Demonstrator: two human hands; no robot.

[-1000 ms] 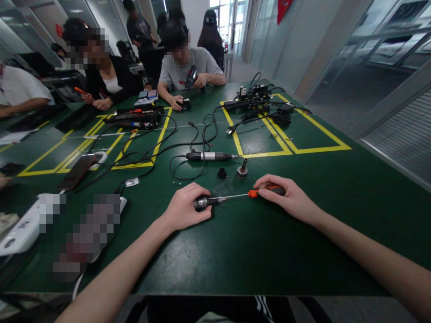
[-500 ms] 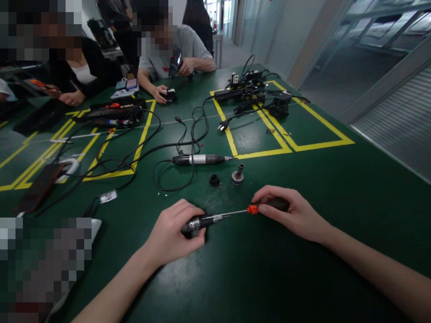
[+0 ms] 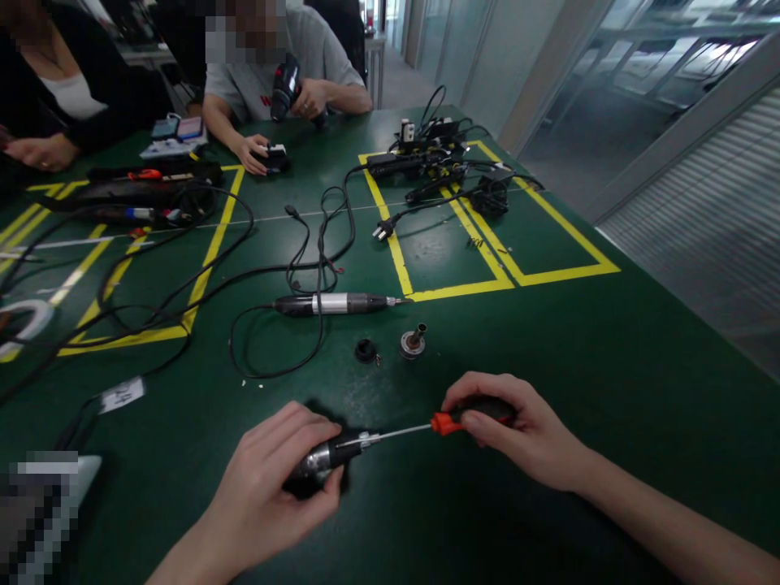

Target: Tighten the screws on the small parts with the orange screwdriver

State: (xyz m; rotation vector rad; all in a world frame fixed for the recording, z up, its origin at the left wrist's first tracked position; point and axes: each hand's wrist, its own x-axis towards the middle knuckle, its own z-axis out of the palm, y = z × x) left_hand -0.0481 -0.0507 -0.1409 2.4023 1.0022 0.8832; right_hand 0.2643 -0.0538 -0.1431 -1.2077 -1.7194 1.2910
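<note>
- Two hands work low on the green desk (image 3: pixel 548 341), close to its near edge: the left hand (image 3: pixel 268 487) has its fingers (image 3: pixel 305 431) curled tight round a small dark tool body with a metal collar (image 3: pixel 322 459), pressing it onto the desk surface.
- Right hand (image 3: pixel 517 435) is closed round the black-and-orange handle of a screwdriver (image 3: pixel 448 422), whose thin shaft runs leftward into the nose of the tool body.
- Likely slip: the tip could jump out of the nose and skid toward the left thumb, since that thumb sits just beside the joint; a loose hold on the round body could also let it roll.
- Just beyond lie a small black cap (image 3: pixel 366 351) and a metal collet piece (image 3: pixel 413 343), loose and near enough for a wrist to knock away.
- Farther on, a corded rotary handpiece (image 3: pixel 332 304) and its looping cable (image 3: pixel 274 370) could snag a forearm reaching forward.
- Open room lies to the right, where the desk is bare out to its edge; the left is crowded with cables and yellow tape lines.
- Far end: another person holds a drill (image 3: pixel 283 81), well apart.
</note>
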